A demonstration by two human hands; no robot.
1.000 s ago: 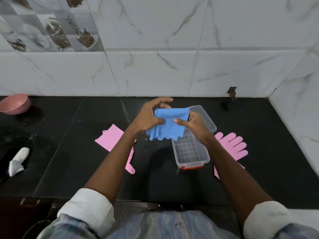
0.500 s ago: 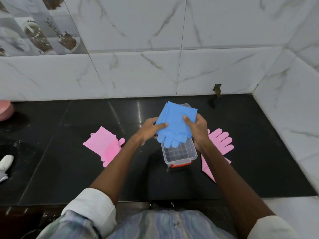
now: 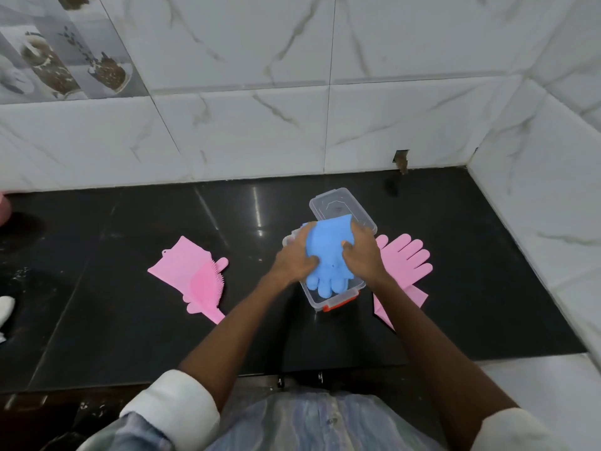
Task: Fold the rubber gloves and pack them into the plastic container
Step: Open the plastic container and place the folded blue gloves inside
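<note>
Folded blue rubber gloves (image 3: 327, 255) lie in the clear plastic container (image 3: 317, 301) with an orange clasp, their fingers pointing toward me. My left hand (image 3: 294, 258) grips the bundle's left side and my right hand (image 3: 359, 255) grips its right side, both pressing it down into the box. The clear lid (image 3: 338, 205) lies just behind the container. One pink rubber glove (image 3: 192, 276) lies flat on the black counter to the left. A second pink glove (image 3: 406, 260) lies to the right, partly under my right forearm.
The black counter (image 3: 130, 320) ends at a white marble-tiled wall behind and at the right. A pink bowl's edge (image 3: 3, 203) shows at the far left. A white object (image 3: 5, 312) sits at the left edge.
Both hands have lowered the blue gloves from above the container down into it. The camera has shifted right, so the pink bowl has nearly left the view.
</note>
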